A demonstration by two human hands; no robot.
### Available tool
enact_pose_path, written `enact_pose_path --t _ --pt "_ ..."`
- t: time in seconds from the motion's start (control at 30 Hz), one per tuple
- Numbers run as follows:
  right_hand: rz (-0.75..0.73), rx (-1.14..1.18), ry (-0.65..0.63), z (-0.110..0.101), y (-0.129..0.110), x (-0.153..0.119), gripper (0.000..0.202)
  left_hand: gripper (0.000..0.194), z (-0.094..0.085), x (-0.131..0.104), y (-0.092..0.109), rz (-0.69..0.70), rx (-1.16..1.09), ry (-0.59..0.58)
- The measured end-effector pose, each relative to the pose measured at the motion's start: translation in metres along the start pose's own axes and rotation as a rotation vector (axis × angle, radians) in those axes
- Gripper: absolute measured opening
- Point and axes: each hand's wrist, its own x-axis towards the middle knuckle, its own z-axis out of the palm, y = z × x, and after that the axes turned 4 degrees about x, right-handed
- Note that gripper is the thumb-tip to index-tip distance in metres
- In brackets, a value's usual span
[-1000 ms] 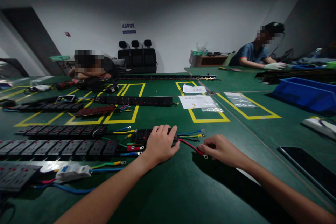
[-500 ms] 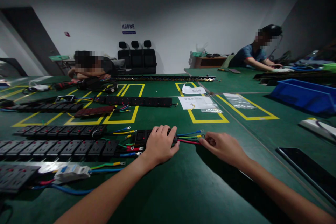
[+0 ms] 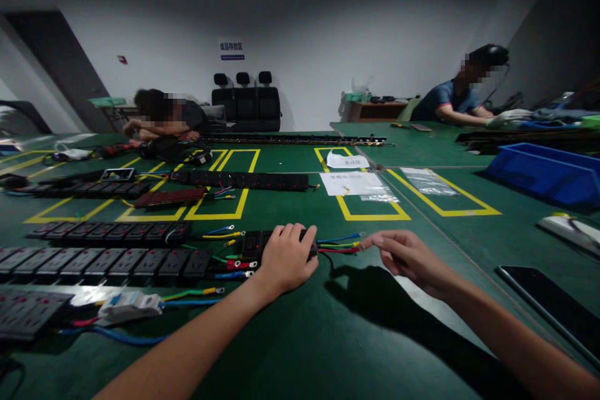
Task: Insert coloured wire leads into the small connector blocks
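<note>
A short black socket strip (image 3: 252, 242) lies on the green table in the middle of the view. My left hand (image 3: 287, 256) is wrapped over its right part from above and hides most of its face. From the strip's right end run blue, yellow-green and red wires (image 3: 338, 250) with crimped ring terminals. At the tips of these wires is my right hand (image 3: 407, 256), its index finger stretched toward the yellow terminal and the thumb apart from it. Whether the fingertip touches the terminal I cannot tell.
Several longer socket strips (image 3: 103, 267) with loose wire ends lie to the left, near a white breaker (image 3: 131, 306). On the right are a phone (image 3: 548, 303) and a blue bin (image 3: 544, 172). Paper sheets (image 3: 342, 184) lie beyond my hands. Two people sit across the table.
My right hand has loosened from the red wire, its fingers uncurling and lifting slightly rightward. The red wire's end now shows. My left hand stays on the socket strip.
</note>
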Motion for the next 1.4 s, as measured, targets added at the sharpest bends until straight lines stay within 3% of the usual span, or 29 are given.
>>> enact_pose_path --t 0.1,0.2,0.3,0.47,0.6,0.83,1.2,1.4 --pt "-0.031 0.088 0.078 0.001 0.003 0.001 0.057 0.055 0.001 0.0 0.0 -0.002 -0.003 0.003" --pt "-0.115 0.159 0.247 0.0 0.007 0.006 0.051 0.055 0.001 0.0 0.0 -0.002 -0.005 0.0" --pt "-0.2 0.004 0.338 -0.002 0.01 0.008 0.047 0.056 0.0 0.0 0.0 -0.002 -0.007 -0.004" --pt "-0.401 -0.599 0.242 0.0 0.018 0.006 0.043 0.056 -0.001 0.0 0.0 -0.002 -0.013 -0.012" --pt "-0.349 -0.853 0.098 0.003 0.027 0.007 0.036 0.056 -0.003 -0.001 0.001 -0.011 -0.017 -0.02" --pt "-0.357 -0.954 0.027 -0.001 0.028 0.01 0.032 0.057 -0.002 -0.001 0.001 -0.043 -0.039 -0.028" --pt "-0.374 -0.977 0.099 0.002 0.035 0.011 0.035 0.065 -0.003 -0.003 0.003 -0.043 -0.082 -0.009" --pt "-0.449 -0.974 0.128 0.004 0.038 0.012 0.034 0.073 -0.023 0.003 -0.011 0.021 -0.057 -0.082"
